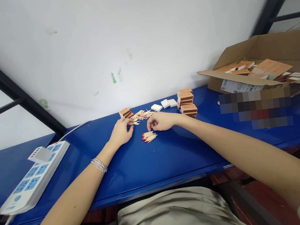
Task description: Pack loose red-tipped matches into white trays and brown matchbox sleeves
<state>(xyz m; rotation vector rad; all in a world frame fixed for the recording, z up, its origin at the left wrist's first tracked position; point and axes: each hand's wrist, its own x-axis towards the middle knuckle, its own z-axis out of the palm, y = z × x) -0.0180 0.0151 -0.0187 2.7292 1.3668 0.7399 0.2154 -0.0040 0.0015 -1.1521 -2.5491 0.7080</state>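
Note:
My left hand (121,131) rests at the left edge of a loose pile of matches (142,114). Its thumb is apart from the fingers, and a few matches lie by the fingertips; no grip on them shows. My right hand (163,120) is curled with fingers pointing down, just above a small bunch of red-tipped matches (149,137). Whatever those bent fingers hold, if anything, is hidden. The bunch lies roughly side by side on the blue table (145,167). Behind my left hand sits an orange-brown matchbox stack (126,112).
White matchbox trays (156,107) lie behind my right hand, beside stacked matchboxes (185,97). An open cardboard box (267,46) holding several matchboxes stands at right. A white power strip (38,175) is on the left. The wall (141,37) bounds the table's back.

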